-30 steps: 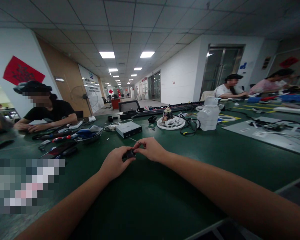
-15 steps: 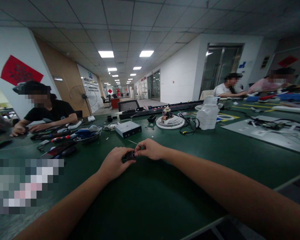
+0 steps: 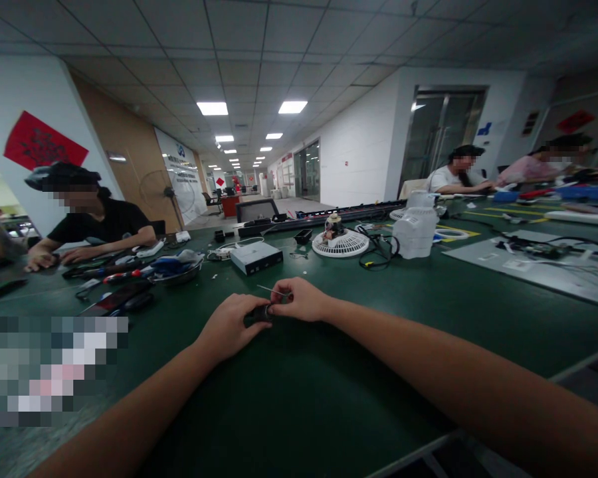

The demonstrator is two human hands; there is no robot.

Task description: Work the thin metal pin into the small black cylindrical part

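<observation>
Fingers of the left hand (image 3: 229,324) and of the right hand (image 3: 303,300) meet at a small dark cylindrical part (image 3: 263,312), raised just above the green table (image 3: 289,378). Well to the left of the fingers, a person in a black top (image 3: 107,222) leans on the table. Nearer to them, still on the left, lies a shallow bowl (image 3: 198,271) of blue items.

Thumb and fingers on the left pinch the part across its barrel; just beyond them sits a white and black box (image 3: 256,257). By its look the part should be light and stiff, its smooth round wall apt to roll or slip, so a firm hold around the barrel, leaving the right-hand end free, seems best. Fingertips on the right are at that end, bent around a thin metal rod (image 3: 272,290) that points left above the part; whether they also pinch something tiny, I cannot tell. The rod looks rigid but easily twisted in the grip.

Beyond them to the right come a white fan grille (image 3: 341,247), a black cable (image 3: 381,261) and a white housing (image 3: 413,232).
</observation>
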